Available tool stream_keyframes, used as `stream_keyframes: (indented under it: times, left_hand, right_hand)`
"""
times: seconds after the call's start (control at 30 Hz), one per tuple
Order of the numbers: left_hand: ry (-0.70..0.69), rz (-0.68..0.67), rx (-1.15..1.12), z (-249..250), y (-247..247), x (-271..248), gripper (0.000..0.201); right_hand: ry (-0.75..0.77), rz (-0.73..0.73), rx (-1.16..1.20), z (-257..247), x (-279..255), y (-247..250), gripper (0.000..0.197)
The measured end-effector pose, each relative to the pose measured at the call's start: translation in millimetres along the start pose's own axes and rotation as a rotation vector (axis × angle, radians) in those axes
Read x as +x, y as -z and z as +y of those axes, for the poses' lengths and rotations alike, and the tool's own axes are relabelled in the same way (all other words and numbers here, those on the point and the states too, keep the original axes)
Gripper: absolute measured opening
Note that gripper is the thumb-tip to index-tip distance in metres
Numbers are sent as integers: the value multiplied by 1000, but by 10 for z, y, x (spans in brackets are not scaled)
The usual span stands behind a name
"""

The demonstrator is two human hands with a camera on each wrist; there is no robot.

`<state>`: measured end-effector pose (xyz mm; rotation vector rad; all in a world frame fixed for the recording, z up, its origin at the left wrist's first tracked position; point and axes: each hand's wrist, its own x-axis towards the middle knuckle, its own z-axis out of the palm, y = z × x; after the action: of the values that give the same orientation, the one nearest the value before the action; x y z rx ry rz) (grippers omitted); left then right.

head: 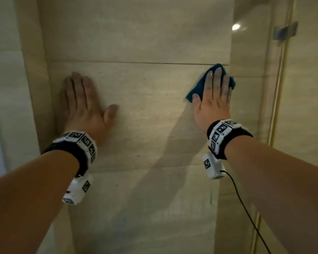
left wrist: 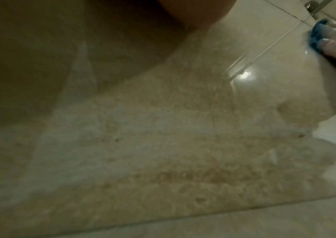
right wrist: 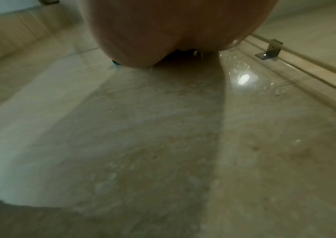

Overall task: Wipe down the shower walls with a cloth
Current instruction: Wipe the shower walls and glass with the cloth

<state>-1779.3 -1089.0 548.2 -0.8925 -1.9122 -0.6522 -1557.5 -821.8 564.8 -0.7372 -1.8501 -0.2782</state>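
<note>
Plainly, left hand (head: 86, 105): my palm lies flat on the shower wall (head: 145, 116), fingers straight and spread, holding nothing, close to the wall's left corner.
Right hand (head: 214, 99): my fingers are stretched out straight, pressing the cloth (head: 196, 88) flat against the wall.
Cloth: teal, under my right palm, at the wall's right edge, just below the horizontal tile joint (head: 136, 62); its corners peek out above my fingertips and left of my thumb.
Head view only: both hands at about one height, well apart, with bare tile between them.
Left wrist view only: the cloth (left wrist: 315, 34) seen sideways, bunched under my right fingers (left wrist: 330, 45).
Right wrist view only: my palm fills the top; a sliver of cloth (right wrist: 115, 63) shows at its edge, and a metal bracket (right wrist: 270, 51) sits on the glass panel (right wrist: 305, 67).
Open room: bare wall above the joint and below both wrists.
</note>
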Motion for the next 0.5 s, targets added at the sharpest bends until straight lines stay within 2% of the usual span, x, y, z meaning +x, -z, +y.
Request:
stream_keyframes:
  times: [0.1, 0.17, 0.33, 0.5]
  left_hand:
    - [-6, 37, 19, 17, -59, -7, 93]
    - [-6, 64, 32, 1, -70, -5, 93]
    - [-20, 69, 43, -33, -73, 0, 94]
    - [-72, 40, 32, -89, -31, -30, 86]
  right_hand:
    - [-86, 56, 24, -190, -20, -54, 76]
    - [-88, 60, 37, -390, -21, -60, 77]
    - [173, 25, -3, -1078, -172, -126, 78]
    - [414, -35, 28, -1562, -849, -393, 77]
